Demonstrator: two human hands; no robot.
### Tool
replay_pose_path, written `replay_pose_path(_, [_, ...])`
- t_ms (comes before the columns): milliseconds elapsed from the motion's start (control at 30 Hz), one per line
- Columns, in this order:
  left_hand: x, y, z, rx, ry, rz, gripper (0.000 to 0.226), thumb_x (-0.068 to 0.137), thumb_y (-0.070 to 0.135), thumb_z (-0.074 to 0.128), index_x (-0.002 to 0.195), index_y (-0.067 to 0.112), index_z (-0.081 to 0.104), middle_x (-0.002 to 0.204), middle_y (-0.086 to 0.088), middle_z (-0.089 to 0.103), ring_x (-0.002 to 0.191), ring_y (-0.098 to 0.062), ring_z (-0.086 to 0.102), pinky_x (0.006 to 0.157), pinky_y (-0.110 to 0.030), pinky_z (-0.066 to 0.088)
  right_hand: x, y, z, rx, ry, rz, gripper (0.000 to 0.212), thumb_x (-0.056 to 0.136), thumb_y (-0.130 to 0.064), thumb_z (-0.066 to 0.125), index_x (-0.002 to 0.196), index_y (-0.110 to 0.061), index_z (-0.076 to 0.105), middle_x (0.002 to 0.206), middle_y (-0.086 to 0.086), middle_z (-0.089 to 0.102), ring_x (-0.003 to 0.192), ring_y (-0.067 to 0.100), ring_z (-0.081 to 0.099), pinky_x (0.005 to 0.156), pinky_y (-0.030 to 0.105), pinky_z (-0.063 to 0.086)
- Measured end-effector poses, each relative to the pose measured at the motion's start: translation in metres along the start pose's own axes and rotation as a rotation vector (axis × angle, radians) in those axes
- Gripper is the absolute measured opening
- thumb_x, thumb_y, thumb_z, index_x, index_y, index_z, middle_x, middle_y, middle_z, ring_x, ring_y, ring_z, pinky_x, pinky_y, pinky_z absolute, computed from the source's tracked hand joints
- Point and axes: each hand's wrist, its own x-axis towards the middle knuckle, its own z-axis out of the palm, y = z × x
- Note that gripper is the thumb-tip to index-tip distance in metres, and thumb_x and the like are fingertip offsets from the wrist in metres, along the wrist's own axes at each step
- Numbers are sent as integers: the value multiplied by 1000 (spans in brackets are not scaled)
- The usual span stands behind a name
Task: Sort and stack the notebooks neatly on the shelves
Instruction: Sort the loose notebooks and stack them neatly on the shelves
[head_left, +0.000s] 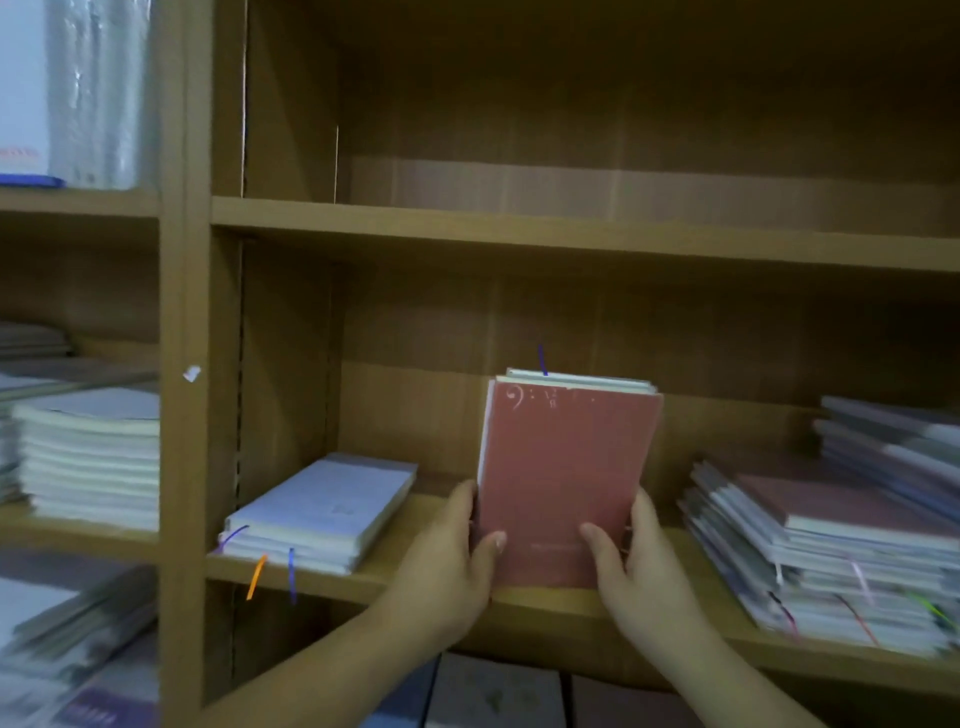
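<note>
Both your hands grip one small bundle of notebooks (566, 483), red cover facing you. Your left hand (457, 551) clasps its left edge and your right hand (644, 561) its right edge, each with the thumb pressed on the cover and the fingers curled behind. The bundle stands almost upright in the middle of the wide bay, its lower edge at the front of the shelf board (363, 579); whether it rests on the wood, you cannot tell. A blue ribbon (542, 358) sticks up from its top.

Far left, in the neighbouring bay, a plastic-wrapped pack (98, 88) stands on the upper level. Below it a tall stack of pale notebooks (88, 457) lies flat. Inside your bay, to the left of your hands, a low stack with a light blue cover (322, 512) lies at an angle, and an orange ribbon (255, 577) hangs over the shelf edge. Right of your hands, an untidy pile (831, 556) of grey and red notebooks leans across the board, ribbons trailing from its front.
</note>
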Motion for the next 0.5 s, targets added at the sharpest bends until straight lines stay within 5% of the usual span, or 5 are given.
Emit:
replay_pose_path(100, [-1, -3, 8, 70, 8, 38, 55, 105, 35, 45, 154, 43, 20, 137, 27, 51, 120, 4, 54, 103, -22, 48, -2, 4, 6, -72, -45, 31, 64, 104, -35, 44, 157, -29, 10, 129, -18, 50, 113, 6, 56, 91, 24, 46])
replay_pose_path(233, [-7, -8, 18, 241, -11, -3, 62, 105, 40, 35, 159, 32, 4, 143, 10, 51, 115, -11, 57, 97, -35, 50, -4, 14, 7, -153, -73, 91, 31, 105, -29, 41, 135, -29, 36, 114, -18, 56, 102, 6, 59, 89, 29, 51])
replay_pose_path(333, [-4, -8, 23, 348, -2, -19, 74, 104, 41, 38, 159, 26, -8, 146, 6, 48, 120, -17, 54, 101, -37, 46, -2, 18, 3, -131, -113, 102, 24, 105, -26, 44, 126, -34, 35, 111, -21, 55, 97, 1, 57, 84, 27, 48])
replay_pose_path(500, [5, -9, 14, 168, -111, -81, 65, 104, 34, 45, 157, 33, 8, 143, 13, 50, 121, -5, 53, 104, -25, 44, 1, 15, 3, -56, -114, 137, 44, 105, -27, 45, 147, -32, 32, 127, -17, 54, 117, 9, 53, 95, 26, 41])
